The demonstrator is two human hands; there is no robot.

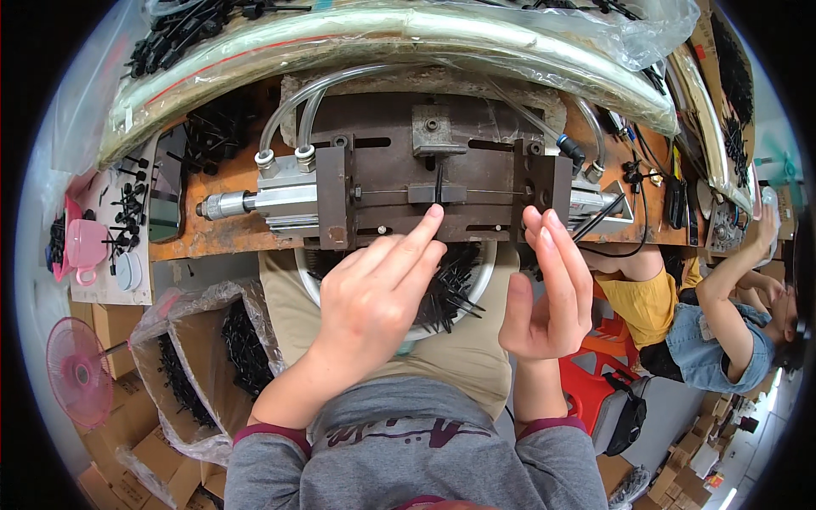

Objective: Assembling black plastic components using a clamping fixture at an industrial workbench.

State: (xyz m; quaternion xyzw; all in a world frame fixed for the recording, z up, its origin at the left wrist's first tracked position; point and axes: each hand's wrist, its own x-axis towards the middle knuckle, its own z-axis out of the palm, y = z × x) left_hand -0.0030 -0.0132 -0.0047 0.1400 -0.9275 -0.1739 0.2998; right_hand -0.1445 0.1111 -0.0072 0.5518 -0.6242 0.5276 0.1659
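My left hand [374, 285] reaches over the middle of a dark metal fixture [374, 174], its index finger stretched out. That fingertip meets the lower end of a thin black plastic part [439, 182], which stands across a small grey block [421, 194]. The left thumb is hidden. To its right, my right hand [551, 289] is raised, fingers extended and thumb apart. Thin black rods [599, 218] show just behind its fingertips; whether they touch the hand is unclear. Below the fixture, a white-rimmed round container [308, 285] over my lap holds many black parts [450, 293].
Metal cylinders [287, 204] with clear hoses [285, 110] flank the fixture. A plastic-wrapped roll [391, 38] lies behind. Lined boxes [208, 357] of black parts and a pink fan [79, 371] stand at left. Another person [714, 331] sits at right beside a red stool [586, 378].
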